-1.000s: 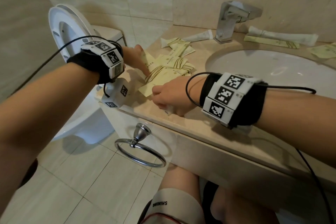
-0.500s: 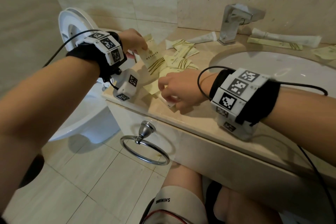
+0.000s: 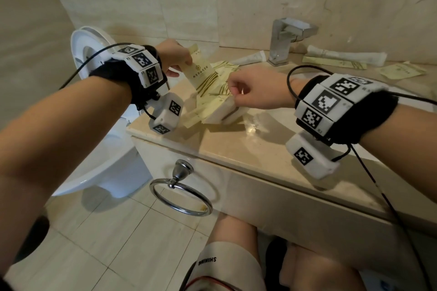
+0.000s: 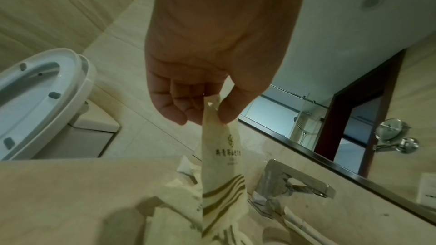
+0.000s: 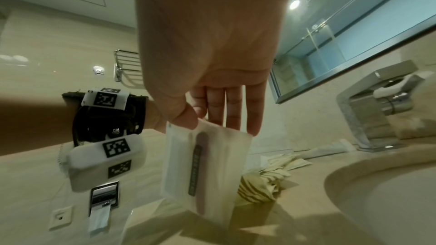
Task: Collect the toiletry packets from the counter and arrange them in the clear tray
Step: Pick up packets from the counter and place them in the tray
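My left hand (image 3: 185,64) pinches a cream packet (image 3: 201,75) with gold stripes by its top edge and holds it upright over the counter's left end; the left wrist view shows thumb and fingers of that hand (image 4: 212,116) on the packet (image 4: 221,165). My right hand (image 3: 233,93) pinches a white see-through packet (image 3: 224,111) with a dark strip inside, seen clearly in the right wrist view as the packet (image 5: 205,170) hangs from the hand (image 5: 219,126). A loose pile of striped packets (image 3: 224,71) lies behind both hands. No clear tray shows in any view.
A chrome faucet (image 3: 286,40) stands at the back by the sink basin (image 5: 377,202). A white tube (image 3: 250,58), a long wrapped item (image 3: 345,54) and more packets (image 3: 399,71) lie along the wall. The toilet (image 3: 94,54) is left of the counter; a towel ring (image 3: 182,194) hangs below.
My left hand has lifted the striped packet off the pile and raised it. My right hand has picked the white packet up from the counter and drawn closer to the left hand.
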### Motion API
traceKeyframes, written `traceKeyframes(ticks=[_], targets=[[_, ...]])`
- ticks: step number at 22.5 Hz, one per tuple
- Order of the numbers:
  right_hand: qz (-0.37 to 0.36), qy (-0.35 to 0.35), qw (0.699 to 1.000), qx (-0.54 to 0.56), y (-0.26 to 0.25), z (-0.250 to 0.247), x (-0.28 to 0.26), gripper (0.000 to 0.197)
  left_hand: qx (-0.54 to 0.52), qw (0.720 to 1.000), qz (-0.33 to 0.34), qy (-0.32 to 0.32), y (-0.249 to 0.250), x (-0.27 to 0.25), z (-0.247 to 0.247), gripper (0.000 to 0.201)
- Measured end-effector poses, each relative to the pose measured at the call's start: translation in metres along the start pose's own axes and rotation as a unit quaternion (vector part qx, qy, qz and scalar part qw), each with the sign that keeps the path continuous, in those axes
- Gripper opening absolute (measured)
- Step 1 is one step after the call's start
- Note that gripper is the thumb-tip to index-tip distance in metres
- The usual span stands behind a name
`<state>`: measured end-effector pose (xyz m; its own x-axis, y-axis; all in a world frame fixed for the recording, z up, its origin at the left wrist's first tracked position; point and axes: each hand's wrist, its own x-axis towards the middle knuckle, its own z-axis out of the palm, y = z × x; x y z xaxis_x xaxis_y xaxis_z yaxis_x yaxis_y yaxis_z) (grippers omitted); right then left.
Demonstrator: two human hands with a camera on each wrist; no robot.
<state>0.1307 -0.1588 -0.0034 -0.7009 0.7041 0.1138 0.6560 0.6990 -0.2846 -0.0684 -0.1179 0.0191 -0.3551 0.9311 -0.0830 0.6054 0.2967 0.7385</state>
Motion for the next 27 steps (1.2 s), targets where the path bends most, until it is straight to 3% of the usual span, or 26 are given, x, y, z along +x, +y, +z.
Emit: traceKeyframes(ticks=[6, 9, 13, 16, 20, 27], targets=[[0.08, 0.063, 0.994, 0.04, 0.014, -0.012, -0.025, 0.002, -0.021, 0.998, 0.033, -0.055, 0.027, -0.015, 0.027, 0.004], [0.121, 0.098, 0.986, 0.064, 0.023, -0.02, -0.042, 0.004, -0.048, 0.992, 0.054, -0.1, 0.047, -0.019, 0.046, 0.017], [0.175, 0.116, 0.974, 0.082, 0.038, -0.03, -0.058, 0.012, -0.06, 0.987, 0.085, -0.121, 0.072, -0.026, 0.069, 0.018], [0.231, 0.152, 0.954, 0.112, 0.049, -0.04, -0.074, 0.006, -0.069, 0.982, 0.108, -0.14, 0.094, -0.033, 0.088, 0.017], [0.302, 0.203, 0.914, 0.179, 0.06, -0.052, -0.093, 0.021, -0.073, 0.975, 0.124, -0.167, 0.116, -0.043, 0.111, 0.017], [0.383, 0.27, 0.847, 0.249, 0.086, -0.073, -0.152, 0.009, -0.071, 0.959, 0.167, -0.218, 0.161, -0.068, 0.157, 0.003]])
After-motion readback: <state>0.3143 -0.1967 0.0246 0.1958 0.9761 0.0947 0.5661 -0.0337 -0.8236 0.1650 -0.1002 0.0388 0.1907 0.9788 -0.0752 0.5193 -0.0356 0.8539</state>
